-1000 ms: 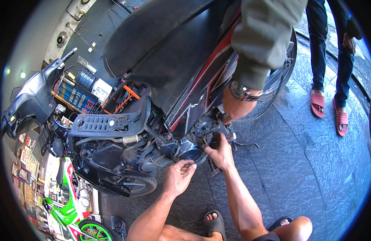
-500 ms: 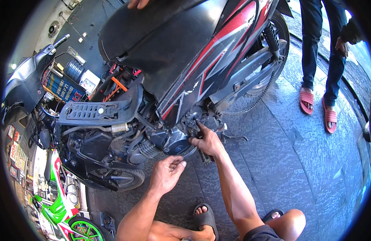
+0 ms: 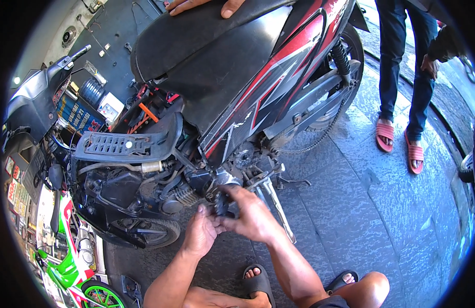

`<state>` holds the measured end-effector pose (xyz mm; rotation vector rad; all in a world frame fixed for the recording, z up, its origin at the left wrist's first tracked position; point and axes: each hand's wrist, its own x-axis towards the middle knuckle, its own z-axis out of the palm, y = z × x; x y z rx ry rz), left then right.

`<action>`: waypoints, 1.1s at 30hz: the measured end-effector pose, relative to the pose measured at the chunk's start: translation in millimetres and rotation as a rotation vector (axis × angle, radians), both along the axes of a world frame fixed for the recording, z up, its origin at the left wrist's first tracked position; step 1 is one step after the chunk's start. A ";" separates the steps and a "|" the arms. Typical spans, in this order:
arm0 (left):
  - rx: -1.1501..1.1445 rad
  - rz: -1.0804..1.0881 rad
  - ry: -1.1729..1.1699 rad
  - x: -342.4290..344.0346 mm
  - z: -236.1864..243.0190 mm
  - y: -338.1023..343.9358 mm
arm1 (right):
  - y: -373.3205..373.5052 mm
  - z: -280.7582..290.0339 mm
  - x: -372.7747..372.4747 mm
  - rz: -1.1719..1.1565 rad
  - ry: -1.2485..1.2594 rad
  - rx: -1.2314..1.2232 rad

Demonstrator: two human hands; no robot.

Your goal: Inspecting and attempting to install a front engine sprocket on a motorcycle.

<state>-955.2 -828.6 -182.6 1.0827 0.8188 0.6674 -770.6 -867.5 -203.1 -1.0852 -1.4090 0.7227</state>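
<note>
A motorcycle with a black seat and red, white and black side panels is in front of me. My right hand is closed on a small dark engine part just in front of the engine; its exact kind is hard to make out. From the left, the curled fingers of my left hand meet the same part, thumb raised. Behind my right hand, a round toothed sprocket shows at the crankcase. The kickstand side has a long pale metal bar slanting to the floor.
Another person's hand rests on the seat. At the right stands a person in dark trousers and pink slides. A loose drive chain hangs by the rear wheel. A green-and-white motorcycle is at the lower left.
My right hand has left the sprocket area, coming down and left with the dark part. My left hand has moved slightly down to meet it. The other person's hand reaches farther onto the seat.
</note>
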 end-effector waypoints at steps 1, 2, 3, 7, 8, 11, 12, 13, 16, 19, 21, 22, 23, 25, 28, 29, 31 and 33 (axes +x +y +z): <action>-0.032 0.010 -0.041 -2.0 1.6 -1.4 | -3.5 4.7 -2.4 -0.026 -0.066 0.011; -0.034 0.003 -0.053 -3.5 3.3 -3.0 | -7.5 8.5 -4.3 -0.041 -0.136 -0.007; -0.031 0.000 -0.022 -4.9 5.3 -5.3 | -10.1 11.5 -4.6 -0.021 -0.126 0.002; -0.080 0.008 -0.042 -5.7 12.7 -15.7 | -19.8 21.4 -2.7 0.054 -0.180 0.016; -0.100 -0.009 -0.064 -5.1 14.6 -17.5 | -22.4 23.9 -2.4 0.046 -0.189 0.031; -0.114 -0.040 -0.058 -3.0 19.7 -21.9 | -30.2 31.6 -1.8 0.065 -0.254 0.027; -0.139 -0.069 -0.057 -2.0 20.8 -23.1 | -32.5 33.9 -1.0 0.051 -0.258 0.050; -0.142 -0.070 -0.060 -0.9 21.4 -24.3 | -35.2 36.0 0.0 0.073 -0.266 0.056; -0.118 -0.094 -0.087 0.9 21.8 -28.7 | -42.0 41.6 4.1 0.113 -0.247 0.067; -0.118 -0.075 -0.165 -1.1 20.9 -31.3 | -47.3 45.6 8.5 0.142 -0.171 0.117; -0.101 -0.110 -0.206 -4.0 20.0 -31.3 | -49.7 47.8 10.1 0.155 -0.121 0.162; -0.094 -0.090 -0.187 -5.2 19.5 -30.9 | -50.5 48.8 10.7 0.158 -0.110 0.175; -0.101 -0.117 -0.198 -6.3 19.0 -30.4 | -51.2 49.5 11.4 0.171 -0.092 0.179; -0.107 -0.141 -0.210 -7.1 17.6 -30.8 | -52.3 50.8 12.6 0.172 -0.116 0.185; -0.095 -0.095 -0.219 -5.3 16.3 -32.5 | -54.7 52.3 14.4 0.182 -0.135 0.167; -0.090 -0.111 -0.237 -4.4 16.3 -33.1 | -55.8 52.7 15.0 0.196 -0.123 0.143; -0.087 -0.125 -0.256 -2.6 16.4 -34.0 | -58.1 53.6 16.4 0.183 -0.146 0.156; -0.067 -0.142 -0.289 -1.0 16.1 -35.2 | -59.7 54.8 18.1 0.180 -0.157 0.160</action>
